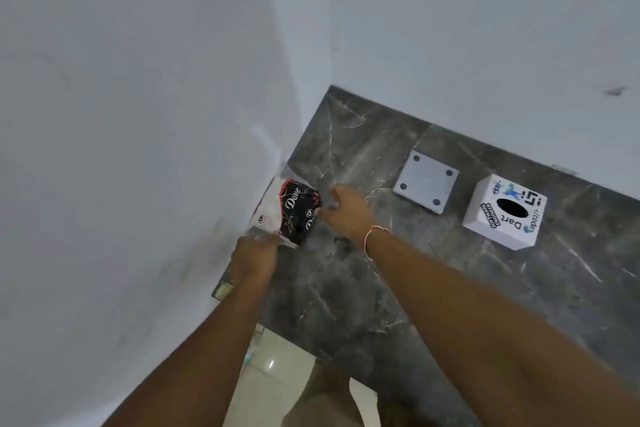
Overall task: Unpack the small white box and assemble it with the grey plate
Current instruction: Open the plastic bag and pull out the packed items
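A crumpled black-and-white plastic packet [294, 210] printed "Dove" lies in the counter's left corner against the wall. My left hand [254, 260] grips its near edge. My right hand [346, 215] pinches its right edge, fingers closed and blurred. What the packet holds is hidden. A square grey plate [426, 181] with a hole in each corner lies flat to the right of my hands. Further right stands a small white box [504, 213] with stickers and a black oval opening on top. Neither hand touches the plate or the box.
The dark marble counter [346, 295] meets white walls [138, 114] at the left and back. A small yellowish tag [223, 289] sits at the counter's left edge. Pale floor tile [273, 374] shows below the front edge.
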